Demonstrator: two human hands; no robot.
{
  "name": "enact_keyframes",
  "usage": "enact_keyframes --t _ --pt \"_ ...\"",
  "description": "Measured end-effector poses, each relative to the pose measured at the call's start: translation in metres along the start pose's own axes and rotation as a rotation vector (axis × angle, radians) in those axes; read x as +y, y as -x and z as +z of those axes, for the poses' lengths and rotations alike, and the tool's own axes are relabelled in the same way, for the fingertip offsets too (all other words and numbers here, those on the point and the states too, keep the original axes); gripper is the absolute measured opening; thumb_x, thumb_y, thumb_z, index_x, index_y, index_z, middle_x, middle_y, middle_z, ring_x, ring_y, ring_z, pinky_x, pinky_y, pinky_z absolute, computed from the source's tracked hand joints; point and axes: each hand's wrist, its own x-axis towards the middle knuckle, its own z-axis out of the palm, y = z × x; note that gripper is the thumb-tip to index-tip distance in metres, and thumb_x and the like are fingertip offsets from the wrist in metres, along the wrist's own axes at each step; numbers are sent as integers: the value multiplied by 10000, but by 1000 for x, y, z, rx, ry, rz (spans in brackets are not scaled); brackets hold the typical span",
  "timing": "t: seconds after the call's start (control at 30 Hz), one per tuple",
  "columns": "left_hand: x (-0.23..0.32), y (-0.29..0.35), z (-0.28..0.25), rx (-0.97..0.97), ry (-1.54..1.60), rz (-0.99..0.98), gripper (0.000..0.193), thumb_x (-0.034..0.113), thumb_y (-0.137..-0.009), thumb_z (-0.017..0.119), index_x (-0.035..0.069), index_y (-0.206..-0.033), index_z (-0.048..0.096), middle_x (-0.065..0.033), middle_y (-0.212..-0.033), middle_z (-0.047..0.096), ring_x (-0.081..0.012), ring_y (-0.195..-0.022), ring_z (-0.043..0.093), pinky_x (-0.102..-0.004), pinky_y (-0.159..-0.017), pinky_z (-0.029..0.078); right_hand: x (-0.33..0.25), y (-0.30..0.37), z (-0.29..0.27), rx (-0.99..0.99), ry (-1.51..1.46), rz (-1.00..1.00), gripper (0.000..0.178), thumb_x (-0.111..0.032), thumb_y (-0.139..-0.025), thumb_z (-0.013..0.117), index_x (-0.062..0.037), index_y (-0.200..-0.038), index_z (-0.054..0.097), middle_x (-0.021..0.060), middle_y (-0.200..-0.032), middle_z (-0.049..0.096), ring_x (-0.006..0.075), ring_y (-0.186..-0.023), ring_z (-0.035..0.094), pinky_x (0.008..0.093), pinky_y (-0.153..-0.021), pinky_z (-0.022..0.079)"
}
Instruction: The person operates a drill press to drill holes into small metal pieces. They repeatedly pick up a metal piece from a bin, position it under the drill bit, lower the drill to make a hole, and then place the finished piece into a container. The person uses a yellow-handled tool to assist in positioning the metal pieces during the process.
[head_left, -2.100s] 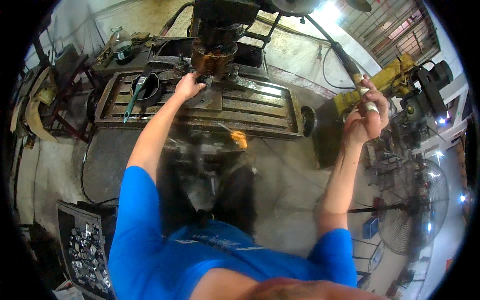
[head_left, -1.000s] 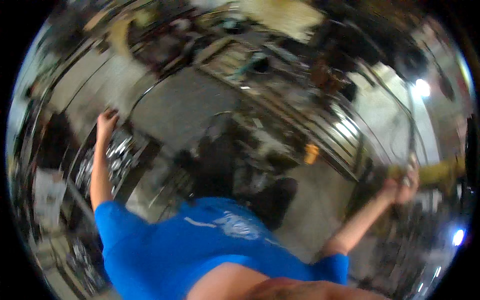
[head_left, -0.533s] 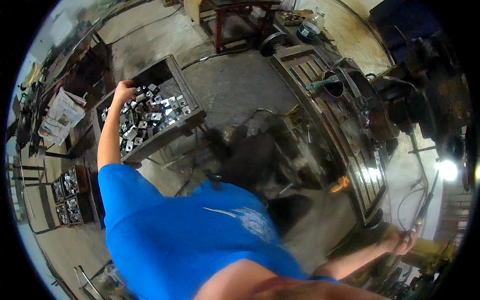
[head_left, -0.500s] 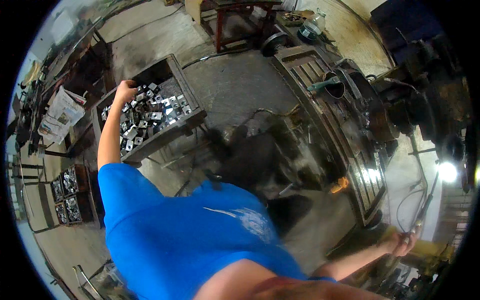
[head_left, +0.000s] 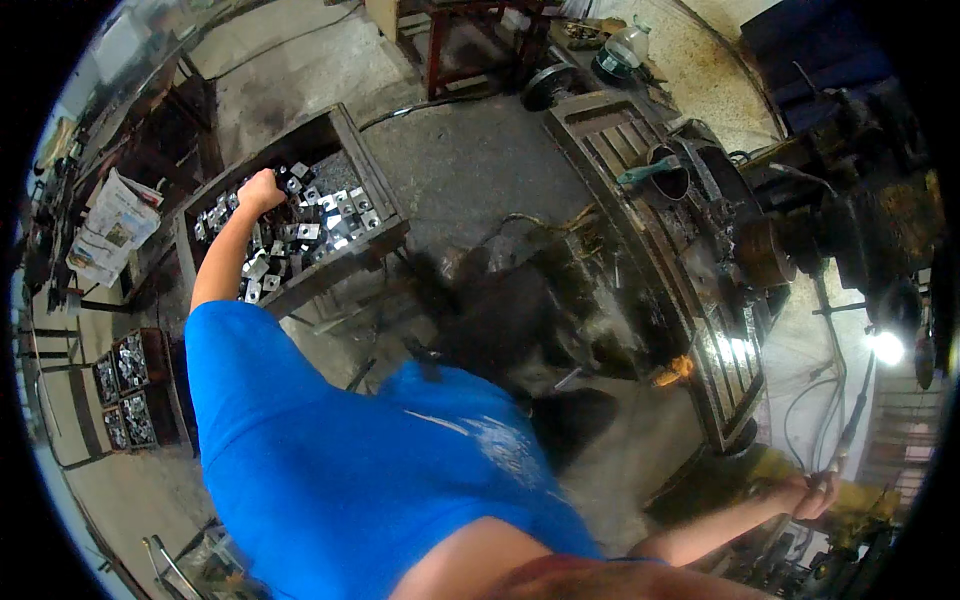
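Note:
My left arm stretches out to a dark metal tray [head_left: 335, 262] on the left. Over the loose metal blocks [head_left: 310, 231] in it, my left hand [head_left: 262, 190] is closed with fingers pointing down. Its fingertips are mostly hidden, so what they hold cannot be made out. Many of the blocks are small, shiny and squarish with a round hole. Far to the right, my right hand [head_left: 818, 494] is closed around the lower end of a long thin lever [head_left: 854, 418], beside the machine.
A machine with a slotted bed [head_left: 725, 365] and a dark round head [head_left: 765, 252] stands on the right. A green-handled brush [head_left: 645, 173] and an orange rag [head_left: 673, 371] rest on it. Left are a crate of metal parts [head_left: 138, 362] and hanging newspaper [head_left: 118, 225]. A clear bottle [head_left: 622, 52] stands behind.
My left hand has moved slightly right and down, further over the blocks, its fingers now turned downward. My right hand stays on the lever. The whole view has shifted slightly.

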Motion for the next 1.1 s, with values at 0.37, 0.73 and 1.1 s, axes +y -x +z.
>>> enact_keyframes --t 0.37,0.73,1.1 --pt "5 -7 8 139 -80 4 428 249 -678 675 110 -1064 553 -129 -1043 593 -319 -971 571 -415 -778 470 -58 -22 49 -83 -35 47 266 -158 -728 459 34 -879 562 300 -1056 550 396 -1025 525 480 -939 371" --pt "122 -50 -62 -125 1848 439 234 171 -811 605 -3 -966 588 -80 -946 608 -186 -854 586 -362 -785 493 -72 -55 69 99 -85 -23 224 -141 -692 444 58 -741 534 242 -766 583 342 -821 585 534 -880 411" --pt "338 10 -8 -856 1655 406 211 189 -846 554 -16 -872 516 -108 -748 582 -191 -540 560 -329 -516 497 -76 -163 55 -94 19 -104 213 -84 -790 453 88 -744 570 166 -765 585 292 -746 615 380 -721 499"
